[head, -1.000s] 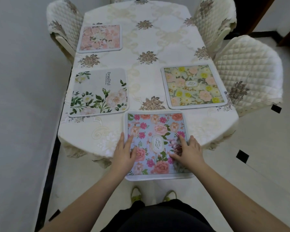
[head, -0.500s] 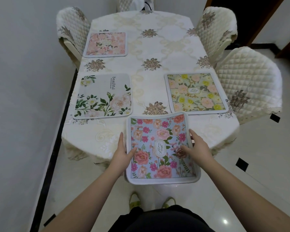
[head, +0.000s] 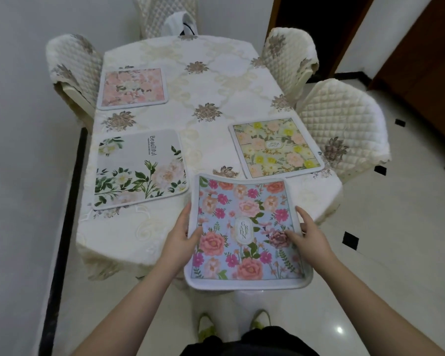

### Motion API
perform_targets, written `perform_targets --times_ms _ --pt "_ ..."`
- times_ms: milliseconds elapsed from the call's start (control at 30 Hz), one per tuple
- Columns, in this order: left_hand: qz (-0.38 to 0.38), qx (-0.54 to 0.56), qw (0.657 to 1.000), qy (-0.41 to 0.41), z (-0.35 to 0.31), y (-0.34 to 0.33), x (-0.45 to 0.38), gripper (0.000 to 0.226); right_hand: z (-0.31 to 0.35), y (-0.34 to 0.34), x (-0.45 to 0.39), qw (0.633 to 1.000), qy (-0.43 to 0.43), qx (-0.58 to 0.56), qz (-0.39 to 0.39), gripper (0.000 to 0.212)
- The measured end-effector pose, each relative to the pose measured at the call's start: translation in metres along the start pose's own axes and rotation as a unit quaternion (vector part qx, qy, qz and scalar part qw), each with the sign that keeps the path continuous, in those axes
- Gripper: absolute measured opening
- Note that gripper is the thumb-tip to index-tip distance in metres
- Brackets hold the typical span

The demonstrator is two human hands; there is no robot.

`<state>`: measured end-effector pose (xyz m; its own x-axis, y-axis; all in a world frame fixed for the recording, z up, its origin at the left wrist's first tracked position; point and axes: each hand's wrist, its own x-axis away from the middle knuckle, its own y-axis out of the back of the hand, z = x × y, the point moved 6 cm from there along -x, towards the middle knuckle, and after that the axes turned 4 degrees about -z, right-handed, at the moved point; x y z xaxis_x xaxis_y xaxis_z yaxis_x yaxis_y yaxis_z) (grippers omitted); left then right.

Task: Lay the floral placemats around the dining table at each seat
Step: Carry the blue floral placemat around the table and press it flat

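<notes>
The counter (head: 216, 80), draped in a cream embroidered cloth, filled most of the view, with quilted chairs (head: 344, 129) drawn up round it. Three placemats already lay flat on it: a pink one (head: 132, 88) at the far left seat, a white one with green leaves (head: 139, 168) at the near left seat, and a yellow-flowered one (head: 276, 147) at the right seat beside a chair. By that count the job looked more than half done; the far right seat and the far end showed no mat, and the near end was not yet settled.

The blue floral placemat (head: 244, 232) was held at the near end, its far edge over the counter's rim and its near half hanging out above the floor (head: 396, 253), slightly bowed. It was nearly square, its slightly longer axis running away from the person, and its label read sideways.

The left hand (head: 179, 237) gripped the left edge, thumb on top and fingers curled beneath. The right hand (head: 308, 237) pinched the right edge likewise, its thumb lying across a dark rose.
</notes>
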<state>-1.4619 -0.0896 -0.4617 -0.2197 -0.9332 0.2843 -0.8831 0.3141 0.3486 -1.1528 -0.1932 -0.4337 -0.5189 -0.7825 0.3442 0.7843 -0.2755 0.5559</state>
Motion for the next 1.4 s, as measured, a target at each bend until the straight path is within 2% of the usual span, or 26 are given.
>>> perform_targets --times_ms 300,467,800,1033,1233,1400 --pt "0.062 -0.048 0.992 -0.101 -0.082 -0.035 -0.014 0.069 -0.015 0.068 0.025 0.992 -0.011 -0.089 -0.087 0.066" --pt "0.091 -0.061 0.988 -0.106 -0.123 -0.08 -0.007 0.07 -0.037 0.119 0.035 0.984 -0.004 -0.118 -0.134 0.063" --pt "0.174 -0.097 0.968 -0.152 -0.205 -0.261 0.053 0.067 -0.15 0.28 0.102 0.956 -0.027 -0.157 -0.246 0.063" --pt "0.241 -0.064 0.948 -0.196 -0.248 -0.38 0.109 0.066 -0.228 0.369 0.153 0.931 -0.059 -0.182 -0.31 0.061" --pt "0.317 -0.011 0.933 -0.171 -0.276 -0.447 0.135 0.065 -0.261 0.414 0.182 0.909 -0.084 -0.21 -0.35 0.058" --pt "0.338 -0.006 0.932 -0.135 -0.289 -0.49 0.125 0.065 -0.277 0.44 0.18 0.894 -0.103 -0.215 -0.378 0.054"
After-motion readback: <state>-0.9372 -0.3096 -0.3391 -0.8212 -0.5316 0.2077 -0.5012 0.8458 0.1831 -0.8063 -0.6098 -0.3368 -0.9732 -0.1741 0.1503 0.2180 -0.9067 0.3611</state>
